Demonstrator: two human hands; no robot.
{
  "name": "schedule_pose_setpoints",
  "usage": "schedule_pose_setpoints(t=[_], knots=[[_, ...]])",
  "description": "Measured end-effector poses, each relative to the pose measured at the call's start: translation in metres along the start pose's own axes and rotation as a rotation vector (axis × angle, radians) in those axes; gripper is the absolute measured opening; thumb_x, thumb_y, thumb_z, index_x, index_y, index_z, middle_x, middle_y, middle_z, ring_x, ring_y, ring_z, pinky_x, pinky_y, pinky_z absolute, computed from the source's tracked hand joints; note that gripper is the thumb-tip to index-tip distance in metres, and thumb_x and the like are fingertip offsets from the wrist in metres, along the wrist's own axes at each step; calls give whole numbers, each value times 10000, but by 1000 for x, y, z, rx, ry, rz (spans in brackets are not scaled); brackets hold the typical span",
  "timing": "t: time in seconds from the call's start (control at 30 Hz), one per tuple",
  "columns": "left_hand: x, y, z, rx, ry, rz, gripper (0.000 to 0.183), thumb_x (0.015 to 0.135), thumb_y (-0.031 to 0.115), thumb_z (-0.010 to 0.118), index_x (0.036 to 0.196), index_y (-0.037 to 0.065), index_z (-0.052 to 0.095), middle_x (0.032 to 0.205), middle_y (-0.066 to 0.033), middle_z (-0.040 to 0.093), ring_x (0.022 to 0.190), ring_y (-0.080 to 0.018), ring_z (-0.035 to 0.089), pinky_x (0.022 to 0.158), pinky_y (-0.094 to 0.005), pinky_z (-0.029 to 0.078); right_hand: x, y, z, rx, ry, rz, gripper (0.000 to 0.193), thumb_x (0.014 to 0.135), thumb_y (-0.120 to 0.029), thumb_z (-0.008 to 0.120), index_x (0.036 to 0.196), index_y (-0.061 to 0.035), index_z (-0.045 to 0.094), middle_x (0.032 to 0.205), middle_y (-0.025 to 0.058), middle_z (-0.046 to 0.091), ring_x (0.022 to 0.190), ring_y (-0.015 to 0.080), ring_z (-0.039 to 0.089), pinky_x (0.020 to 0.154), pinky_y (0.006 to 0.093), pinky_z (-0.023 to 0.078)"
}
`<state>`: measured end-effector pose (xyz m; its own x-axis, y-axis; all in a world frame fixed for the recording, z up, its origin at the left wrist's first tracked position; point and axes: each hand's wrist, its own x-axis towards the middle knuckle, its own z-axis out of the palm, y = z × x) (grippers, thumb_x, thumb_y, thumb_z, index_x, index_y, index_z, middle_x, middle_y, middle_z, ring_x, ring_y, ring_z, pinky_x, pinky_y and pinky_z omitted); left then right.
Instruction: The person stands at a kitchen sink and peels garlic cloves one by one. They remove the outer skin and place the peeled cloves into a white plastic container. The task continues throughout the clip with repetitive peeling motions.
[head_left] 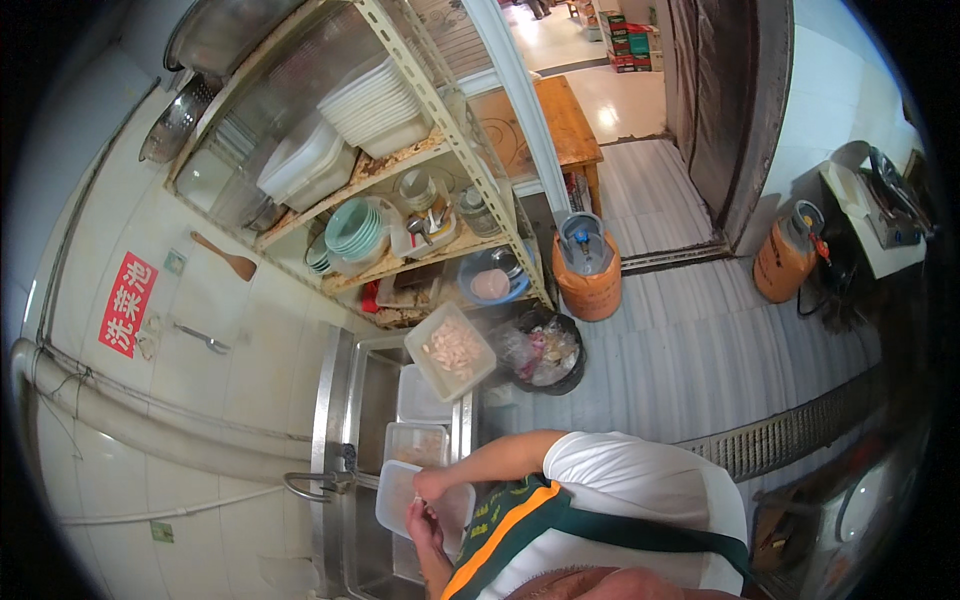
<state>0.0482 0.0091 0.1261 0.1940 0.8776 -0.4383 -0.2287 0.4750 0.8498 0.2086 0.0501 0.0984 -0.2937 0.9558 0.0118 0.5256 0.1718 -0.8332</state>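
Observation:
My right hand (431, 484) and my left hand (422, 522) are close together over a white plastic tub (395, 482) at the sink. The fingers of both are closed around something small and pale that I cannot make out. Beyond that tub sits a second clear tub (417, 430) with a little pale pink stuff in its bottom. A larger clear tub (481, 383) rests at the sink's far right corner, holding many pale pink pieces of what looks like raw meat.
The steel sink (323, 420) has a tap (310, 486) on its wall side. A lined rubbish bin (570, 375) stands on the floor by the far tub. Past it are a metal shelf (440, 70) with bowls and trays, and an orange gas cylinder (588, 285).

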Motion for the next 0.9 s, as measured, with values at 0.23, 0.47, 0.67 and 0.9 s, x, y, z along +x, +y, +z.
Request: schedule_pose_setpoints(t=[0.23, 0.47, 0.67, 0.9], knots=[[10, -11, 16, -116, 44, -31, 95, 924, 140, 549, 857, 88, 590, 826, -10, 607, 732, -100, 575, 650, -228, 489, -9, 30, -5, -216, -244, -140, 196, 722, -151, 602, 723, 14, 708, 711, 225, 671, 645, 344, 662, 599, 460, 531], [-2, -15, 24, 4, 169, -21, 133, 883, 19, 517, 1003, 25, 574, 796, -28, 577, 628, -115, 535, 544, -238, 437, -12, 51, -56, -197, -107, -159, 182, 753, -129, 582, 799, 18, 679, 783, 248, 649, 739, 360, 668, 663, 453, 522], [17, -54, -36, 197, 286, -89, 118, 891, 30, 494, 967, 27, 585, 799, -60, 590, 629, -142, 539, 537, -278, 443, -10, 66, -127, 1260, 460, 477, 180, 977, -203, 509, 935, -58, 607, 709, 12, 544, 593, 109, 485, 527, 280, 397], [104, -128, -141, 1678, 126, 313, 354, 683, 169, 622, 989, -6, 647, 874, -198, 696, 785, -377, 666, 680, -438, 525, -10, 65, -78, 928, 315, 335, 260, 929, -271, 541, 816, -79, 675, 666, 58, 632, 530, 170, 597, 436, 352, 478]])
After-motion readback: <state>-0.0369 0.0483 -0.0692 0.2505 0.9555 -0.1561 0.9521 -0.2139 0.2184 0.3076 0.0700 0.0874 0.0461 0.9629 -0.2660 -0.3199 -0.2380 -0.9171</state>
